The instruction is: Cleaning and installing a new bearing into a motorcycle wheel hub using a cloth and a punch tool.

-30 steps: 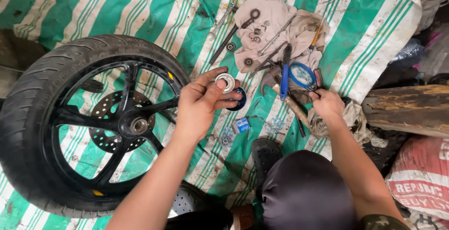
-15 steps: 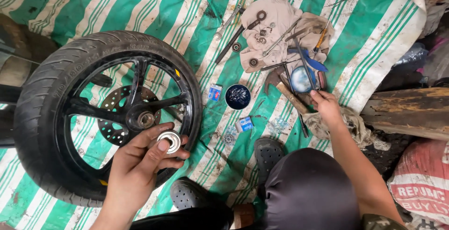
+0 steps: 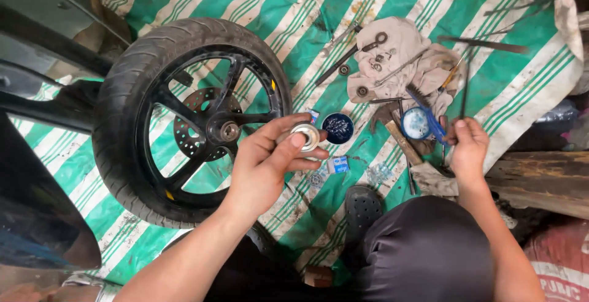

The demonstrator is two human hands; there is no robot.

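Left hand [image 3: 267,164] grips a metal bearing [image 3: 305,136] just right of the wheel [image 3: 184,118] hub; right hand [image 3: 469,148] (farther right) closed on a thin tool [image 3: 464,87].

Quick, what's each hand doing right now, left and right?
Left hand: closed on a metal bearing, held above the wheel.
Right hand: closed around a thin tool by the rag.

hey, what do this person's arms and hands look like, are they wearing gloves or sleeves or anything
No gloves and no sleeves in view: both forearms are bare down to the wrists. The left hand and the right hand are bare too, with no ring, watch or band that I can make out. Whether they carry grease is too fine to tell.
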